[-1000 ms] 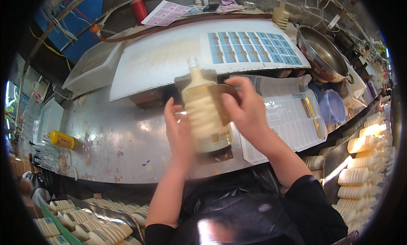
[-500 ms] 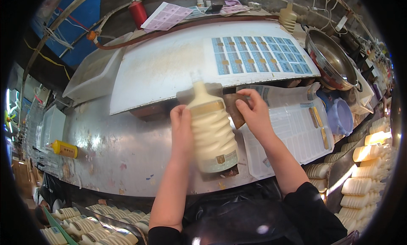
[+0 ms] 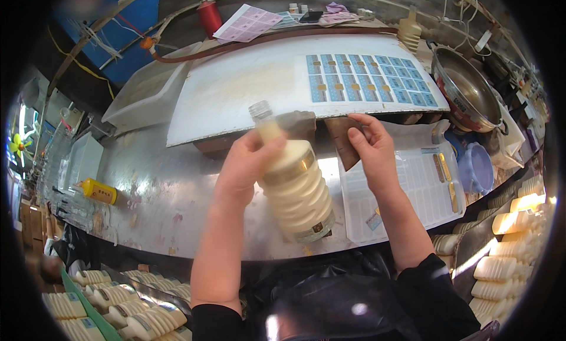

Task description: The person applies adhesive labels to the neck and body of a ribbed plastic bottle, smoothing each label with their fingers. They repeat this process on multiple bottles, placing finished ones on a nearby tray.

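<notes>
A cream-coloured glass bottle (image 3: pixel 298 188) with a wavy ribbed body and a clear threaded neck is tilted in front of me, its neck toward the upper left. My left hand (image 3: pixel 252 161) is closed round its neck and shoulder. Gold and pale label bands circle the shoulder and the base. Between the thumb and fingers of my right hand (image 3: pixel 375 152) is a thin brown flat scraper (image 3: pixel 342 143), its blade apart from the bottle. Behind the bottle a dark rest (image 3: pixel 296 124) shows, partly hidden.
Blue-and-gold decal sheets (image 3: pixel 354 76) lie on a white board (image 3: pixel 236 93). A shallow white tray (image 3: pixel 386 217) with decals is at right, beside a purple basin (image 3: pixel 475 167) and a metal pan (image 3: pixel 466 84). At left are a yellow squeeze bottle (image 3: pixel 99 191) and white tub (image 3: pixel 144 93). Cream bottles (image 3: pixel 115 297) fill crates below.
My left hand has shifted from the bottle's side up to its neck. The bottle has tipped, its neck swinging left. My right hand still holds the scraper, now slightly farther from the bottle.
</notes>
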The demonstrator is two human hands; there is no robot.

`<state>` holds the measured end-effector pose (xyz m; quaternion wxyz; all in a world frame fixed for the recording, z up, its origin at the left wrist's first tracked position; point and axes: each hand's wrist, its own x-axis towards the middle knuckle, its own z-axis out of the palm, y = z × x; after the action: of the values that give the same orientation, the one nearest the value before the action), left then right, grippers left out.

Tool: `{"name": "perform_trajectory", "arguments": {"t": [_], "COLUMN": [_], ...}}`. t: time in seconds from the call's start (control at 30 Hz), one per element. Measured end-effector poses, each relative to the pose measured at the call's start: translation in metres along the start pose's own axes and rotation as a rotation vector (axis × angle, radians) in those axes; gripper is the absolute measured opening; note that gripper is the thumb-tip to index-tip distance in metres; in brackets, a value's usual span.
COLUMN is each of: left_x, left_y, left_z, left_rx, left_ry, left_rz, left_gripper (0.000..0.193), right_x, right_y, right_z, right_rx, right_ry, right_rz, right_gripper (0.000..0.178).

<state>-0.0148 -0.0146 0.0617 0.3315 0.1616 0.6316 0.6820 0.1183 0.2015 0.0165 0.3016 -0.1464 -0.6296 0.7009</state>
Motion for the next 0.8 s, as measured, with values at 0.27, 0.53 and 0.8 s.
{"name": "perform_trajectory", "arguments": {"t": [0.27,0.53,0.8], "left_x": [-0.12,-0.219,-0.297], "left_y": [0.03,0.028,0.05], "left_z": [0.029,0.035,0.028], "left_rx": [0.932,1.567,1.011], "left_ry": [0.15,0.286,0.841], "left_rz": [1.002,1.16,1.081], "left_gripper": [0.039,0.038,0.045], "right_x": [-0.004,0.015,0.027], "right_y": [-0.001,0.003,0.022], "right_z": [-0.034,-0.021,0.027], "right_rx": [0.017,0.097,0.188], "right_ry": [0.068,-0.047,-0.266], "right_rz": [-0.003,-0.013,-0.005], "right_gripper": [0.03,0.034,0.034]}}
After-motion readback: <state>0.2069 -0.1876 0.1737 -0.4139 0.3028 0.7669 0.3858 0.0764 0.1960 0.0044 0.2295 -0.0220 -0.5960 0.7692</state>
